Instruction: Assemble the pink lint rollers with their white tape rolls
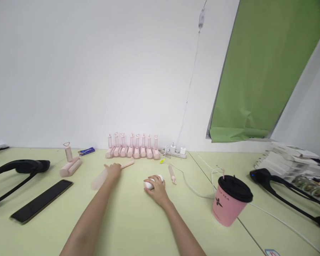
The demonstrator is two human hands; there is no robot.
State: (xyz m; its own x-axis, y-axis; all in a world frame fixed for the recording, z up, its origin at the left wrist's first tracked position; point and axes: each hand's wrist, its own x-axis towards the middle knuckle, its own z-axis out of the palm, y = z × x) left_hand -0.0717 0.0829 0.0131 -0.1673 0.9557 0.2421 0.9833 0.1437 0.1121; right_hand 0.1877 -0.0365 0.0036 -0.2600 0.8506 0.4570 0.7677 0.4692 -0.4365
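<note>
My left hand (113, 171) is over a pale pink brush-like item (99, 179), whose thin end sticks out to the right past the fingers; whether the fingers close on it is blurred. To the right, my right hand (156, 188) wraps round a small white rounded object (149, 184) on the table. A short pink stick-like item (172, 174) lies just right of that hand. Behind both hands, several pink cylinders with upright tubes (137, 153) stand in a row by the wall. A similar pink piece (70, 166) sits apart at the left.
On the left are a black phone (42, 201), black glasses (24, 167) and a blue packet (86, 151). A pink cup (230, 202) with a black lid stands right, among white cables, near more black glasses (280, 188) and stacked white items (285, 160). A power strip (173, 153) lies behind.
</note>
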